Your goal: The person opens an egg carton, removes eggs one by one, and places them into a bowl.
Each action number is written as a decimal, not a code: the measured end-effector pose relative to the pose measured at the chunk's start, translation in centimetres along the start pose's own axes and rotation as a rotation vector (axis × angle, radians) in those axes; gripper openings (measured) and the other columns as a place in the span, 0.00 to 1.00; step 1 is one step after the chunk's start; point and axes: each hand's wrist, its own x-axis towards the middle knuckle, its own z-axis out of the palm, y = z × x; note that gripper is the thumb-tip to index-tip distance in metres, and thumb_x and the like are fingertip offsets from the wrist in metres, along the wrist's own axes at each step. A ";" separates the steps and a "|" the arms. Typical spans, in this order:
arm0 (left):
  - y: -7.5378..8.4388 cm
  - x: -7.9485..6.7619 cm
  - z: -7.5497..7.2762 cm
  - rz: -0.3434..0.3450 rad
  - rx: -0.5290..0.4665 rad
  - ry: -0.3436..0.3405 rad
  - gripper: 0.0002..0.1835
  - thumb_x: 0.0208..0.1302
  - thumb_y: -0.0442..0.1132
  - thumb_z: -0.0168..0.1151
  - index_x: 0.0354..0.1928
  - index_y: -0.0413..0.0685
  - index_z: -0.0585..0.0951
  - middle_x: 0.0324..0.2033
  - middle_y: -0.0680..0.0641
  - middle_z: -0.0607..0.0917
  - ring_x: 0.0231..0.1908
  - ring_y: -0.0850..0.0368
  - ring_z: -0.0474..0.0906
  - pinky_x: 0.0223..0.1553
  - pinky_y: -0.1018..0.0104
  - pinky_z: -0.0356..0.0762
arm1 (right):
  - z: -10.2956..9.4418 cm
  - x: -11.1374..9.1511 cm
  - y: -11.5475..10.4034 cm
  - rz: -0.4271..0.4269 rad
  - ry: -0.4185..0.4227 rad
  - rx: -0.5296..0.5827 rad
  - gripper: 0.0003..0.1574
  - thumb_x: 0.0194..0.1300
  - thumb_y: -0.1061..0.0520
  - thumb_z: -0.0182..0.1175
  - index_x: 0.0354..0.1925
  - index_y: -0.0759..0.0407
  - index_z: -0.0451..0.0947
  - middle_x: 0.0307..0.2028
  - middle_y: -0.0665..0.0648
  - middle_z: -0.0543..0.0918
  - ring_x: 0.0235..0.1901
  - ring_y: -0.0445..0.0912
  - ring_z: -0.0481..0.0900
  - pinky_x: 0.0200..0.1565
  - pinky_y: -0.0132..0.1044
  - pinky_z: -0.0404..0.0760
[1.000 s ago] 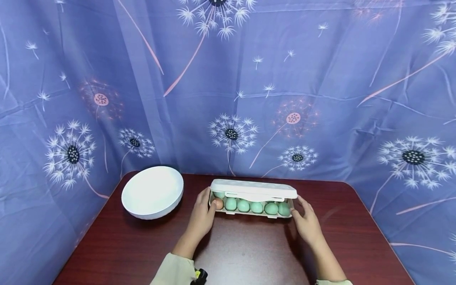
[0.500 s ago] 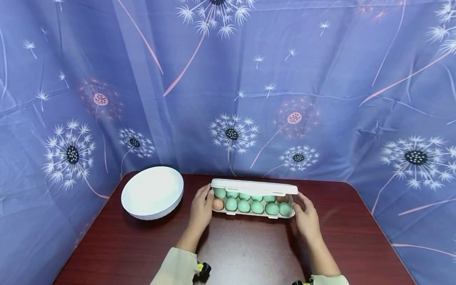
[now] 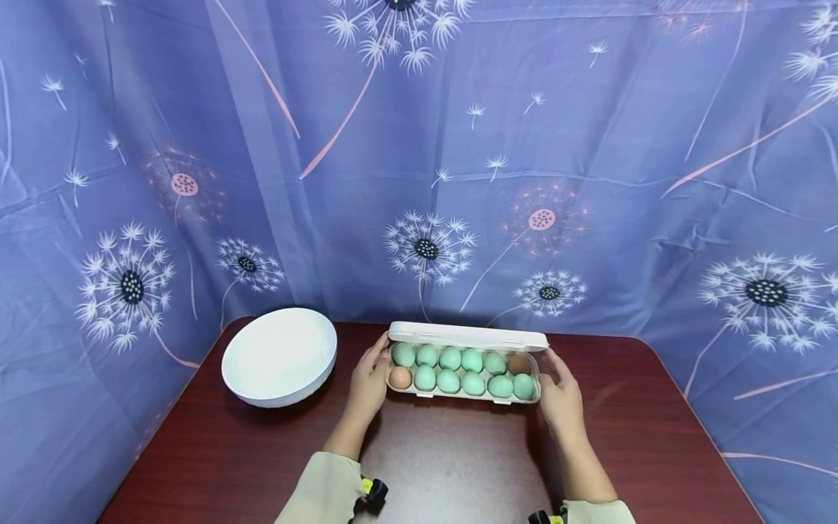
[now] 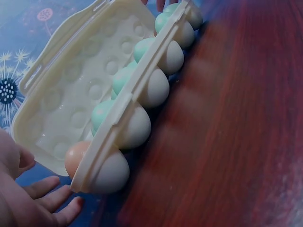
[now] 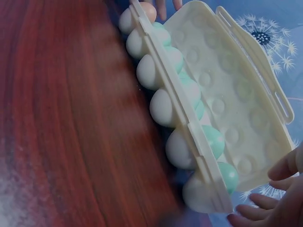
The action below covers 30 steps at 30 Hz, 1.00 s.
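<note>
A pale plastic egg carton rests on the table, its lid raised and tilted back. Two rows of mostly green eggs fill it. One brown egg is at the front left and a darker brown egg at the back right. My left hand is at the carton's left end, my right hand at its right end. In the left wrist view the fingers lie extended beside the end. The right wrist view has extended fingers by the other end. Exact contact is unclear.
A white bowl stands at the back left of the dark red table. A blue curtain with dandelion prints hangs behind and at the sides. Small black wrist devices show by both sleeves.
The lid has swung up and back from partly lowered, so the back row of eggs has come into sight. Both hands stay at the carton's ends; the bowl stays put.
</note>
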 end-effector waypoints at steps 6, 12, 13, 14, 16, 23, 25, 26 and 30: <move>-0.8 0.0 0.4 -0.038 -0.070 -0.107 0.30 0.79 0.40 0.46 0.77 0.72 0.59 0.75 0.43 0.67 0.75 0.45 0.62 0.74 0.44 0.61 | -0.2 0.4 0.0 0.052 -0.097 -0.084 0.43 0.75 0.62 0.44 0.81 0.42 0.44 0.74 0.76 0.58 0.74 0.65 0.60 0.70 0.59 0.65; -1.1 0.0 0.5 -0.064 -0.048 -0.142 0.33 0.79 0.43 0.48 0.77 0.82 0.53 0.77 0.46 0.62 0.76 0.47 0.58 0.76 0.44 0.56 | -0.4 0.5 0.0 0.050 -0.153 -0.177 0.44 0.77 0.58 0.44 0.81 0.39 0.38 0.71 0.75 0.65 0.69 0.65 0.67 0.68 0.58 0.68; -1.1 0.1 0.5 -0.063 -0.045 -0.144 0.33 0.79 0.43 0.48 0.77 0.83 0.53 0.77 0.46 0.62 0.77 0.47 0.58 0.76 0.43 0.55 | -0.4 0.5 0.1 0.047 -0.158 -0.201 0.44 0.77 0.58 0.44 0.81 0.39 0.37 0.71 0.74 0.67 0.69 0.65 0.69 0.68 0.58 0.68; -1.1 0.1 0.5 -0.064 -0.034 -0.147 0.33 0.79 0.44 0.48 0.77 0.83 0.52 0.77 0.45 0.62 0.77 0.46 0.57 0.76 0.42 0.54 | -0.5 0.5 0.1 0.047 -0.162 -0.226 0.44 0.77 0.57 0.44 0.81 0.39 0.37 0.70 0.72 0.68 0.68 0.65 0.69 0.67 0.58 0.68; -1.0 0.1 0.3 -0.062 -0.016 -0.154 0.33 0.79 0.44 0.49 0.77 0.83 0.52 0.77 0.44 0.62 0.77 0.45 0.57 0.76 0.40 0.53 | -0.5 0.5 0.1 0.038 -0.171 -0.265 0.44 0.78 0.55 0.45 0.81 0.40 0.35 0.70 0.71 0.70 0.69 0.65 0.69 0.68 0.58 0.68; -0.8 0.3 -0.2 -0.034 0.044 -0.139 0.35 0.77 0.44 0.51 0.80 0.71 0.51 0.65 0.33 0.68 0.64 0.42 0.66 0.68 0.39 0.63 | 0.1 0.6 0.6 -0.045 -0.164 -0.327 0.49 0.74 0.58 0.47 0.82 0.42 0.34 0.64 0.75 0.73 0.65 0.65 0.73 0.61 0.56 0.74; -0.9 0.4 -0.2 -0.050 0.049 -0.132 0.35 0.77 0.44 0.51 0.80 0.70 0.51 0.61 0.35 0.68 0.58 0.46 0.67 0.63 0.45 0.66 | 0.2 0.5 0.5 -0.053 -0.159 -0.348 0.50 0.72 0.59 0.47 0.82 0.43 0.33 0.63 0.76 0.72 0.64 0.67 0.72 0.61 0.59 0.72; -0.9 0.4 -0.2 -0.057 0.047 -0.127 0.35 0.77 0.44 0.51 0.80 0.71 0.51 0.59 0.37 0.68 0.56 0.48 0.67 0.62 0.48 0.66 | 0.2 0.5 0.5 -0.047 -0.155 -0.358 0.50 0.72 0.58 0.48 0.82 0.43 0.34 0.62 0.76 0.71 0.64 0.67 0.71 0.61 0.59 0.72; -1.2 0.5 -0.3 -0.082 0.044 -0.108 0.35 0.77 0.45 0.52 0.79 0.75 0.52 0.53 0.41 0.68 0.51 0.51 0.67 0.57 0.54 0.67 | 0.4 0.3 0.4 -0.050 -0.143 -0.377 0.50 0.72 0.57 0.49 0.82 0.43 0.36 0.58 0.76 0.72 0.60 0.67 0.73 0.59 0.59 0.72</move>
